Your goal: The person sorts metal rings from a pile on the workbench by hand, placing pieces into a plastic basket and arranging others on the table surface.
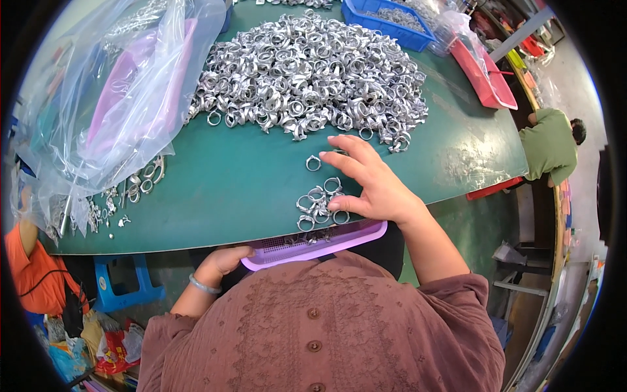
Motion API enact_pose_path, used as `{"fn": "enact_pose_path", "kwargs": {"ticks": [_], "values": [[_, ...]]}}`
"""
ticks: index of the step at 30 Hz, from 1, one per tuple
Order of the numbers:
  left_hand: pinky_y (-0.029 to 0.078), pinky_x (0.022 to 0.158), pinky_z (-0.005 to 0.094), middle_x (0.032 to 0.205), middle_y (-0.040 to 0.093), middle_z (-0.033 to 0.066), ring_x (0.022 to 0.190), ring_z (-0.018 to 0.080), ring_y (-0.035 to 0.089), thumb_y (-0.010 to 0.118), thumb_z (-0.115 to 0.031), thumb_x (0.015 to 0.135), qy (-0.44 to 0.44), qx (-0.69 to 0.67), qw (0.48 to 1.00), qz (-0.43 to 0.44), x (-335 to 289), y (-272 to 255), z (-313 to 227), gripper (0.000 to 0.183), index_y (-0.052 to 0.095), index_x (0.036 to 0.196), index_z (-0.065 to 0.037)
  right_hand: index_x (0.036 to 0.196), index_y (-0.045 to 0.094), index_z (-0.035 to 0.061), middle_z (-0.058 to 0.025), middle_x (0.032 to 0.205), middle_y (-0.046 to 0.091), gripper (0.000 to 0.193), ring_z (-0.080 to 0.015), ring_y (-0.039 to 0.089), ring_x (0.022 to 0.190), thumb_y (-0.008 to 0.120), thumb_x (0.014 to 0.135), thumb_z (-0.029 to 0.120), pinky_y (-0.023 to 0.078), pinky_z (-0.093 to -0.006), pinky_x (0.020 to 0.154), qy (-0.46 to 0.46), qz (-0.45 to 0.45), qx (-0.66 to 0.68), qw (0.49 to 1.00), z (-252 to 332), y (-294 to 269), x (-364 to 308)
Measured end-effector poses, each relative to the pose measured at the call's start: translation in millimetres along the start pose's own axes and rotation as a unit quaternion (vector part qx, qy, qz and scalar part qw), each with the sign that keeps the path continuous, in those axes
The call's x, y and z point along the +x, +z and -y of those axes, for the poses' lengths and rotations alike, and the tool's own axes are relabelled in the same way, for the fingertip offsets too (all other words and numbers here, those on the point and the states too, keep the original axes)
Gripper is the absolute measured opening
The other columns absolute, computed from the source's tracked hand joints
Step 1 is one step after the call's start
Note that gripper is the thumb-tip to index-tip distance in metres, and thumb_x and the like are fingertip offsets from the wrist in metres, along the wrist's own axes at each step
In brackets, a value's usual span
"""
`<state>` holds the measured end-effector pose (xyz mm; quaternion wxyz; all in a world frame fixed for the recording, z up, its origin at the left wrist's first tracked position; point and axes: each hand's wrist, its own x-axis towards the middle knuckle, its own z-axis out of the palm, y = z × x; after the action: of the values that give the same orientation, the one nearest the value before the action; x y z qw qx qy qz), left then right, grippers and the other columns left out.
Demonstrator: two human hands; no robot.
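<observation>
My right hand point(372, 183) is over the near part of the green table, its fingers apart and its thumb by a small cluster of silver rings point(318, 199). A single ring point(313, 163) lies beside its fingertips. Below the table edge, my left hand point(228, 259) grips the left end of a purple plastic basket point(339, 244), with the thumb at the rim and the other fingers mostly hidden. Some rings are inside the basket, close under the table edge. Farther back, a large heap of silver rings point(307, 72) covers the middle of the table.
Clear plastic bags drape over a pink tray point(108, 111) at the left, near scattered small metal pieces point(104, 212). A blue bin point(385, 23) and a red tray point(480, 75) stand at the far right. A blue stool point(127, 284) is below left. Other people sit at both sides.
</observation>
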<state>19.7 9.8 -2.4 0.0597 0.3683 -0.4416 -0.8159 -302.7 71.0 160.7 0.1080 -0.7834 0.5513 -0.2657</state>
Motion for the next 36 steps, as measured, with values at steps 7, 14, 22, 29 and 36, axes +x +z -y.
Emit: {"fn": "enact_pose_path", "kwargs": {"ticks": [7, 14, 22, 29, 36], "values": [[0.048, 0.082, 0.0334, 0.11, 0.058, 0.016, 0.095, 0.0253, 0.058, 0.05, 0.003, 0.067, 0.02, -0.012, 1.0, -0.002, -3, 9, -10, 0.047, 0.052, 0.114, 0.007, 0.125, 0.047, 0.006, -0.016, 0.13, 0.043, 0.052, -0.0328, 0.042, 0.121, 0.067, 0.078, 0.019, 0.036, -0.038, 0.099, 0.073, -0.013, 0.026, 0.997, -1, 11, -2], [0.048, 0.083, 0.0344, 0.111, 0.057, 0.0165, 0.097, 0.0265, 0.058, 0.05, 0.003, 0.065, 0.044, -0.048, 0.998, 0.007, -5, 9, -10, 0.053, 0.049, 0.117, 0.007, 0.121, 0.05, 0.0037, -0.0156, 0.119, 0.053, 0.033, -0.0289, 0.053, 0.11, 0.05, 0.088, 0.006, 0.04, -0.0324, 0.094, 0.147, -0.11, 0.15, 0.971, -6, 9, -6], [0.047, 0.083, 0.0343, 0.113, 0.055, 0.016, 0.099, 0.0268, 0.057, 0.05, 0.002, 0.063, 0.039, -0.039, 0.998, 0.002, -5, 10, -10, 0.057, 0.046, 0.12, 0.005, 0.127, 0.044, -0.0017, -0.0106, 0.125, 0.052, 0.036, -0.0192, 0.047, 0.118, 0.04, 0.092, 0.004, 0.032, -0.0312, 0.102, 0.169, -0.116, 0.252, 0.946, -18, 20, -8], [0.047, 0.084, 0.0331, 0.112, 0.055, 0.015, 0.099, 0.0255, 0.056, 0.05, 0.001, 0.063, 0.033, -0.038, 0.999, 0.004, -8, 15, -19, 0.057, 0.047, 0.12, 0.005, 0.124, 0.05, 0.0054, -0.0151, 0.13, 0.045, 0.042, -0.0346, 0.036, 0.125, 0.055, 0.087, 0.023, 0.029, -0.0431, 0.103, -0.014, 0.032, 0.027, 0.999, 3, 17, 10], [0.047, 0.082, 0.0326, 0.111, 0.056, 0.0138, 0.099, 0.0245, 0.056, 0.051, 0.0, 0.063, 0.051, -0.034, 0.998, 0.006, -11, 16, -19, 0.055, 0.049, 0.119, 0.004, 0.104, 0.061, 0.0046, -0.0112, 0.098, 0.063, 0.027, -0.028, 0.057, 0.096, 0.065, 0.08, 0.016, 0.046, -0.037, 0.082, 0.036, -0.009, 0.181, 0.983, 10, 14, 21]]}}
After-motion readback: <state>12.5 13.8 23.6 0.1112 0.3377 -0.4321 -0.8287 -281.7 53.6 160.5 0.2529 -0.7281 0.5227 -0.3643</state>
